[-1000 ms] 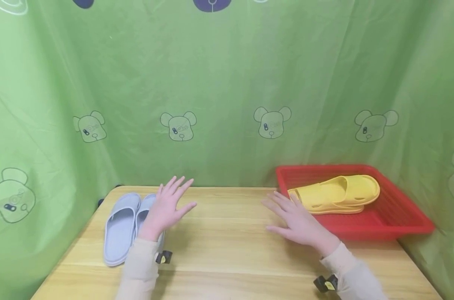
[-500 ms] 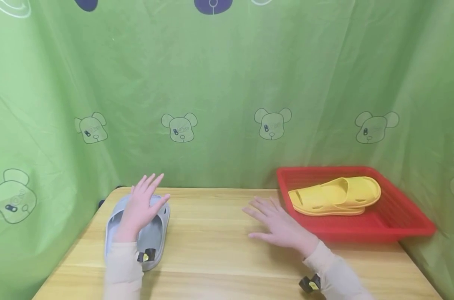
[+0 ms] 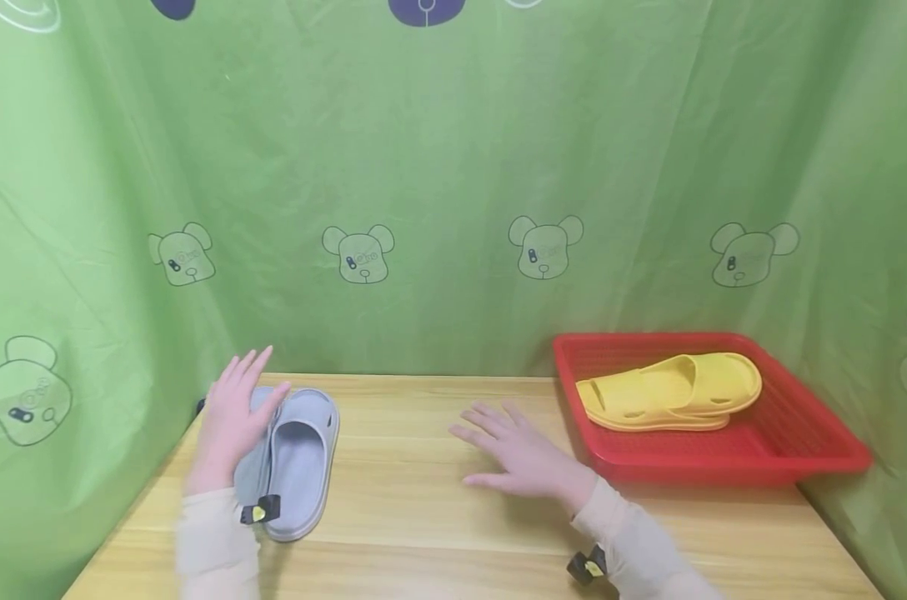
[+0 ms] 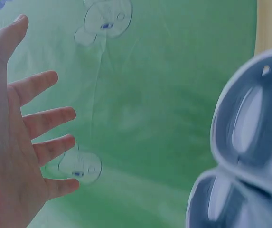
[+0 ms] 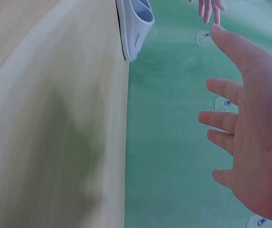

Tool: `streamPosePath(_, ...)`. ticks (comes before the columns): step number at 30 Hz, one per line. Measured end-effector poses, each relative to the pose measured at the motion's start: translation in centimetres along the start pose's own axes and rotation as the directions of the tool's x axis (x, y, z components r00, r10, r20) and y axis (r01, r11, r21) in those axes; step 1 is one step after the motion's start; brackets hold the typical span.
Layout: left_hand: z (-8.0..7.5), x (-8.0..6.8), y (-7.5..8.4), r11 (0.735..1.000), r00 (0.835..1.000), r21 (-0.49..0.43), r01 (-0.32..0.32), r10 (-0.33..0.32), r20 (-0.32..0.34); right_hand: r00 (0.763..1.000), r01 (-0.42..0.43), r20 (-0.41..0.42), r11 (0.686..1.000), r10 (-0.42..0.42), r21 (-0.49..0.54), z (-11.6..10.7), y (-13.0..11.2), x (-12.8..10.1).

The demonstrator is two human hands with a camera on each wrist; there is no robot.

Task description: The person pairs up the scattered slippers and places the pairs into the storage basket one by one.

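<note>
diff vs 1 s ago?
Both hands slid toward the person's left: left hand from table centre to over the grey slippers, right hand away from the red basket. Both open, nothing gripped. Yellow slippers unchanged in the basket; grey slippers seem unmoved.

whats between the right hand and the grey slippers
Nothing but bare wooden table. In the head view the right hand hovers open mid-table, and the grey slippers lie to its left, under the left hand.
</note>
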State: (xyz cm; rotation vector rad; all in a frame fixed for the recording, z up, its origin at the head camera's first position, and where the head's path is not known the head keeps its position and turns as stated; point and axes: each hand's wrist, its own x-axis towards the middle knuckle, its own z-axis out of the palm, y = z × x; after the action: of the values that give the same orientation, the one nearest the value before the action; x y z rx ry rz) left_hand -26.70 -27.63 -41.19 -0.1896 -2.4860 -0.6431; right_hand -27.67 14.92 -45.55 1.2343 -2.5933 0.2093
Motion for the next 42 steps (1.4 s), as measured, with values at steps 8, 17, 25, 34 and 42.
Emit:
streamPosePath(8, -2.2, -1.1, -1.7, 0.995, 0.995, 0.010, 0.097, -0.096, -0.026, 0.998, 0.024, 0.056, 1.000, -0.024, -0.011, 1.3, -1.2, 1.4)
streamPosePath(17, -2.6, -1.9, -3.7, 0.991, 0.990, 0.002, 0.137, -0.137, -0.028, 0.992, 0.073, 0.106, 0.997, -0.073, 0.004, 2.0, -3.1, 3.3)
streamPosePath(25, -2.9, -2.4, -5.3, 0.984, 0.984, -0.001, 0.175, -0.175, -0.016, 0.987, 0.105, 0.123, 0.994, -0.106, 0.014, 3.0, -4.3, 4.8)
streamPosePath(34, -3.1, -2.6, -6.6, 0.981, 0.981, -0.008, 0.193, -0.193, -0.001, 0.981, 0.110, 0.158, 0.993, -0.115, 0.037, 4.1, -5.6, 6.6)
streamPosePath(42, -2.8, -2.2, -7.5, 0.980, 0.975, 0.049, 0.194, -0.198, 0.105, 0.979, 0.090, 0.175, 0.993, -0.102, 0.074, 4.6, -6.6, 8.1)
